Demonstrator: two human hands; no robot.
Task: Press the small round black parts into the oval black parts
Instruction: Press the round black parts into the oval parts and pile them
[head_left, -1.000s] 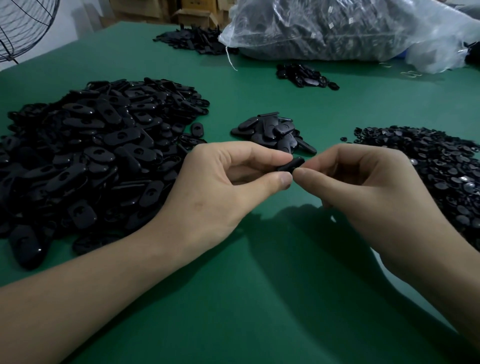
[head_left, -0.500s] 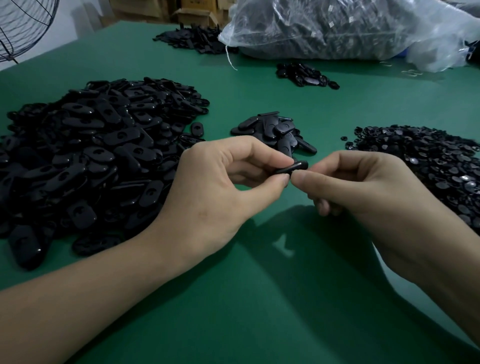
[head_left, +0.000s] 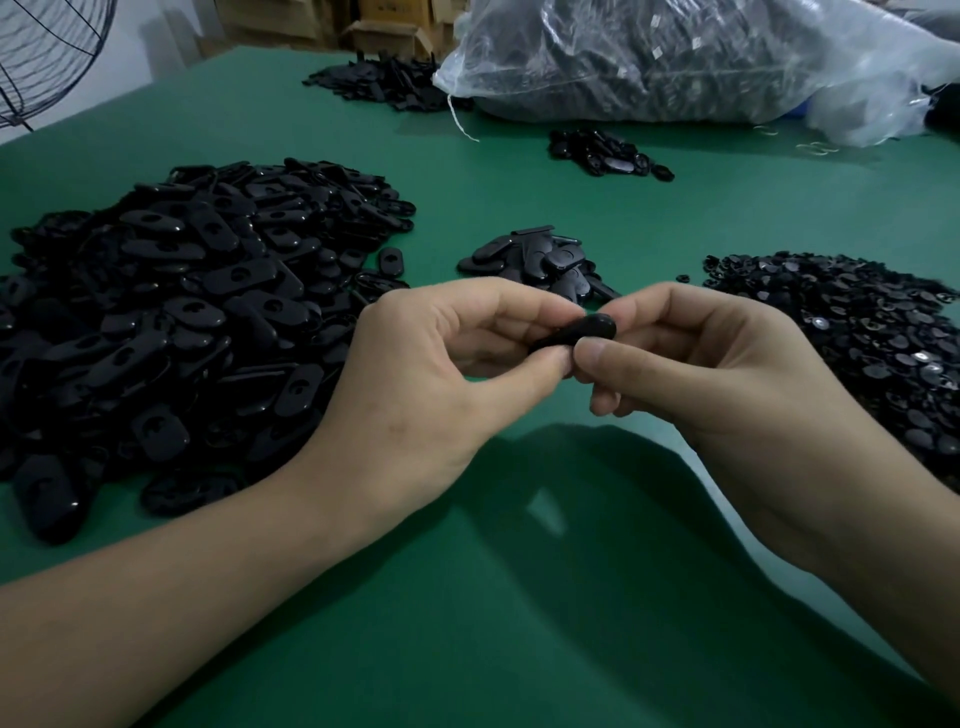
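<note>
At the far left a fan (head_left: 47, 57) is standing beyond the green table (head_left: 519, 623). Next to it, a big pile (head_left: 171, 312) of oval pieces is covering the left side of the table, and many of them are showing a hole. Further back, a far pile (head_left: 379, 83) is lying before some boxes (head_left: 384, 31).

The left hand (head_left: 426, 379) is hovering over the middle of the table. Its fingers are curled, and the thumb and forefinger are pinching the left end of one oval part (head_left: 576, 332). This part is hanging in the air between both hands, tilted, with the right end higher. Just behind it a small pile (head_left: 540, 262) of ovals is resting on the table, and far behind a clear bag (head_left: 675, 57) full of dark pieces is lying.

The right hand (head_left: 727, 379) is meeting the left one. Its fingers are curled too. The forefinger is lying over the right end of the part and the thumb tip is pressing at its near edge. If a round piece is sitting in the part, I cannot tell, because the fingers are hiding it.

At the right, the round parts (head_left: 857, 332) are lying in a wide heap.
</note>
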